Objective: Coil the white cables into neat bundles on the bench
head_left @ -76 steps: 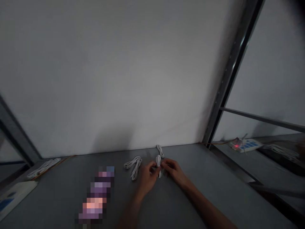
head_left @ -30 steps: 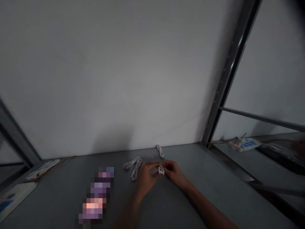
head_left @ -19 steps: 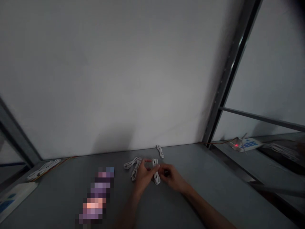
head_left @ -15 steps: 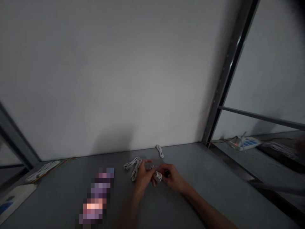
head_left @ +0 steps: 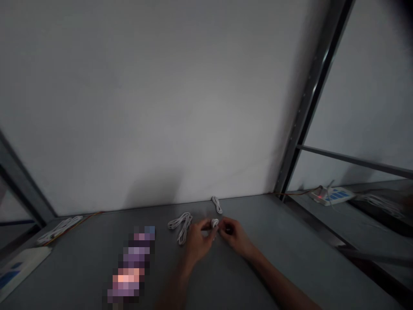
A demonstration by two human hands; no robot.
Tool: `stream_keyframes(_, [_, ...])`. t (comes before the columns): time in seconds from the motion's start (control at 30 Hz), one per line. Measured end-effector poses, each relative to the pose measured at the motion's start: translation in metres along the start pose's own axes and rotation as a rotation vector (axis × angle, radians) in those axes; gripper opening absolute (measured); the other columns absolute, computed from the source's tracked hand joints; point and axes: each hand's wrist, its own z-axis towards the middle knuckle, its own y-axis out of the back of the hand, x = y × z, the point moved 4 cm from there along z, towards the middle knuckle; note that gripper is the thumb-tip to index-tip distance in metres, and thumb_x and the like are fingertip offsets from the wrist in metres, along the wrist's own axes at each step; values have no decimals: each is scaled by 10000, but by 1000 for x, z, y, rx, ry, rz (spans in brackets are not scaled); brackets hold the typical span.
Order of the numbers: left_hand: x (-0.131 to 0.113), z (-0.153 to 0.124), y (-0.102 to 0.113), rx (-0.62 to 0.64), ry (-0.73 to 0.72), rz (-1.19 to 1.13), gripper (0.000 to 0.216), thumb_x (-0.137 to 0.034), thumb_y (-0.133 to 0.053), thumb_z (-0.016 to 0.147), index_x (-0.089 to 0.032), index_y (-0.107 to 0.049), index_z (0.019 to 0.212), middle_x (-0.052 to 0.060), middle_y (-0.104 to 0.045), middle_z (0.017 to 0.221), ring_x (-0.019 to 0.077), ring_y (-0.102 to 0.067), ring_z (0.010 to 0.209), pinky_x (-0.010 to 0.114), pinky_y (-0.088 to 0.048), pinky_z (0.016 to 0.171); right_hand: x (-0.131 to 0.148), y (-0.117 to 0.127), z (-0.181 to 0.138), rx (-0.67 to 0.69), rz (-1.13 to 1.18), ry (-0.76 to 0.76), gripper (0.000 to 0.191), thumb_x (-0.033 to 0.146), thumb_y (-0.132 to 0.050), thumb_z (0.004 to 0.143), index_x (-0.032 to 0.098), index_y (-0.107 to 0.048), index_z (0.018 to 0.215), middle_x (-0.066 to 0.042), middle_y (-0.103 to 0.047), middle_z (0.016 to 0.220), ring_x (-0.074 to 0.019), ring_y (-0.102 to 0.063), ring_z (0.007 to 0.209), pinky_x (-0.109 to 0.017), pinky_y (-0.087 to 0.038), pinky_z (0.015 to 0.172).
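"Where's the small coiled white cable (head_left: 214,223)?"

"Lower centre of the frame, pinched in the left hand's (head_left: 197,242) fingers. The right hand (head_left: 235,236) curls beside it; can't tell if it grips."

"How's it handle?"

"Light, soft, springy. Hold it mid-coil."

Passage lies open over the grey metal worktop (head_left: 290,262) toward the lower right of the frame; a coiled white cable (head_left: 180,227) and a smaller white coil (head_left: 217,205) obstruct lower centre.
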Motion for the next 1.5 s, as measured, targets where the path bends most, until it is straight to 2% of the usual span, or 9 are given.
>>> stream_keyframes(0.13, [13, 5, -3, -7, 56, -110, 317, -482, -598, 832, -180, -696, 845, 56, -761, 797, 213, -708, 770, 269, -515, 685, 5, -3, -1, 22, -20, 20, 323, 432, -583, 834, 202, -454, 648, 48, -401, 611, -107, -393, 567, -231, -356, 554])
stream_keyframes(0.27, [19, 8, -4, -7, 60, -116, 358, -506, -585, 828, -165, -688, 799, 39, -716, 709, 189, -664, 676, 253, -469, 617, 8, -4, -1, 22, -18, 27, 346, 457, -595, 831, 198, -462, 643, 44, -410, 617, -106, -395, 568, -231, -357, 550])
stream_keyframes(0.63, [24, 8, -3, -100, 41, -36, 314, -504, -593, 821, -202, -653, 757, 35, -719, 734, 195, -677, 709, 258, -488, 660, -6, -3, 2, 5, -52, -48, 348, 485, -646, 793, 169, -592, 658, 10, -541, 620, -134, -507, 594, -247, -437, 580])
stream_keyframes(0.77, [25, 8, -4, -115, 56, -68, 272, -472, -607, 814, -205, -640, 771, 54, -742, 773, 213, -708, 748, 277, -515, 690, -10, -2, 2, -19, -55, -72, 333, 470, -681, 767, 153, -651, 671, -23, -627, 645, -154, -569, 605, -261, -464, 598])
stream_keyframes(0.97, [21, 7, -3, -127, 90, -134, 265, -469, -614, 794, -208, -612, 751, 49, -748, 762, 219, -720, 761, 274, -526, 679, -7, -5, -1, 31, 7, -68, 361, 507, -705, 758, 151, -762, 756, -44, -718, 715, -174, -623, 625, -275, -493, 620])
stream_keyframes(1.1, [21, 7, -3, -122, 106, -128, 244, -431, -589, 804, -194, -632, 766, 57, -751, 748, 216, -712, 723, 275, -510, 644, -8, -4, -1, -11, -28, -47, 364, 512, -708, 761, 151, -749, 733, -24, -666, 630, -152, -571, 562, -263, -451, 559])
stream_keyframes(1.27, [26, 7, -6, -54, 129, -148, 295, -445, -550, 811, -175, -669, 801, 65, -749, 751, 222, -707, 716, 284, -504, 625, -7, 2, 1, -108, -203, 4, 345, 498, -701, 763, 162, -710, 685, 0, -577, 552, -124, -466, 501, -251, -370, 499])
stream_keyframes(1.37, [31, 7, -10, -14, 153, -161, 321, -461, -532, 817, -170, -667, 829, 72, -748, 758, 230, -710, 729, 293, -509, 625, -1, 4, 0, -139, -244, 108, 281, 455, -692, 786, 177, -726, 764, -12, -616, 644, -121, -472, 522, -248, -382, 518])
stream_keyframes(1.5, [37, 5, -13, 15, 222, -161, 349, -480, -543, 831, -179, -608, 995, 34, -714, 661, 214, -682, 606, 286, -482, 553, 2, 3, 1, -77, -265, 194, 198, 345, -640, 845, 181, -728, 777, -39, -652, 765, -135, -534, 598, -251, -402, 571])
